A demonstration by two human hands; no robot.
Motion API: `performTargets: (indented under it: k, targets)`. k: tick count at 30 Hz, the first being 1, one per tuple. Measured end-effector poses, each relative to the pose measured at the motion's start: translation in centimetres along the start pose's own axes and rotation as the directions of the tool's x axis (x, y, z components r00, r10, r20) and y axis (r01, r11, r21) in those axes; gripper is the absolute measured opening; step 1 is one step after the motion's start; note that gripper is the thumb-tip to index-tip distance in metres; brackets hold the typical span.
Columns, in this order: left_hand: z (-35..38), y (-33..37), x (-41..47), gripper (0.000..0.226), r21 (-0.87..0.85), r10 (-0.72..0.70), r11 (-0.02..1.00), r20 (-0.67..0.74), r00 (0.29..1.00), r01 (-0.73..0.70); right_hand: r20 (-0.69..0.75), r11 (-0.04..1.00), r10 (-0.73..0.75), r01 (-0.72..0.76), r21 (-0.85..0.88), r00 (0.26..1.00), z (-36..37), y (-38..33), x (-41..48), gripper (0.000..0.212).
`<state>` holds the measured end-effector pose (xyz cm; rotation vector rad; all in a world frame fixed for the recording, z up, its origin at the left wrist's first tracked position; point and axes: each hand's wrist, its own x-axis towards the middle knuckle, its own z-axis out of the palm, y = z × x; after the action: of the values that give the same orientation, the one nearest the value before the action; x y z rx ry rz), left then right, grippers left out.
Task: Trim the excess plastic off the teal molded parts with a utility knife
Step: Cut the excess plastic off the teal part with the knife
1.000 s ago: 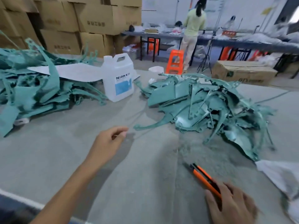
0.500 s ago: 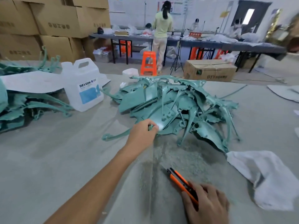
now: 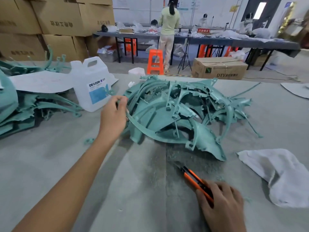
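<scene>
- The right hand (image 3: 222, 203) rests low on the grey felt-like table cover (image 3: 66, 164), fingers curled round the rear of the slim orange-and-black utility knife (image 3: 194, 179). The knife's nose points up and away towards the pile, and a short blade seems to be out.
- Judged from this, the step is fetching one part to cut. The knife is best kept flat and still, its nose turned away from the reaching arm, until the piece is free.
- Fine teal shavings dust the felt just ahead of the knife, so that patch looks like the cutting spot.
- A crumpled white cloth (image 3: 280, 174), soft and thick, lies to the right of the knife.
- The left hand (image 3: 113, 116) pinches the upper end of a long curved teal plastic strip (image 3: 142, 126) at the left edge of the heap.
- A slow pull along the strip's curve should serve best, since its tabs may snag on neighbouring pieces.
- The heap of teal molded parts (image 3: 180, 111) is matte, thin-walled and arched, with ragged flash edges and small lugs, all interlocked.
- A translucent white plastic jug with a blue label (image 3: 93, 86) stands left of the heap.
- A second teal heap under a pale sheet (image 3: 25, 104) lies far left, with stacked brown cardboard boxes (image 3: 58, 22) beyond.
</scene>
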<state>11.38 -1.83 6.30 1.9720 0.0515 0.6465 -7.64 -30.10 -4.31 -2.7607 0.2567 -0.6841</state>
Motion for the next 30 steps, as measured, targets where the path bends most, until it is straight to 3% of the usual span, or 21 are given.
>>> performTargets:
  k: [4, 7, 10, 12, 14, 19, 22, 30]
  targets:
    - [-0.7, -1.4, 4.9, 0.021, -0.142, -0.176, 0.976, -0.076, 0.981, 0.164, -0.074, 0.998, -0.059, 0.059, -0.006, 0.996, 0.5, 0.6, 0.2, 0.057]
    - [-2.6, -1.1, 7.3, 0.02, -0.146, -0.183, 0.976, -0.152, 0.971, 0.161, -0.09, 0.999, -0.046, 0.047, 0.003, 0.995, 1.0, 1.0, 0.2, 0.074]
    - [-5.2, -0.8, 9.0, 0.021, -0.08, -0.118, 0.992, -0.232, 0.966, 0.102, -0.062, 0.998, -0.051, 0.049, -0.045, 0.997, 1.2, 1.0, 0.3, 0.054]
    - [-6.8, -1.0, 9.9, 0.021, -0.107, -0.118, 0.99, -0.299, 0.947, 0.09, -0.062, 0.998, -0.049, 0.046, -0.047, 0.997, 1.3, 0.9, 0.2, 0.058]
    - [-8.1, -1.6, 10.4, 0.02, -0.168, -0.149, 0.981, -0.354, 0.923, 0.094, -0.079, 0.999, -0.034, 0.03, -0.04, 0.996, 1.6, 1.0, 0.1, 0.069]
    - [-12.2, -3.3, 10.5, 0.021, -0.301, -0.322, 0.933, -0.459, 0.828, 0.196, -0.072, 0.996, -0.057, 0.052, -0.076, 0.996, 1.4, 1.2, 0.1, 0.051]
    - [-14.4, -3.9, 10.0, 0.02, -0.424, -0.395, 0.884, -0.45, 0.801, 0.198, -0.045, 0.996, -0.065, 0.062, -0.058, 0.997, 1.1, 1.1, 0.2, 0.055]
    - [-17.4, -3.4, 6.6, 0.022, -0.555, -0.436, 0.808, -0.34, 0.833, 0.197, -0.032, 0.998, -0.039, 0.037, -0.052, 0.999, 0.4, 0.4, 0.0, 0.055]
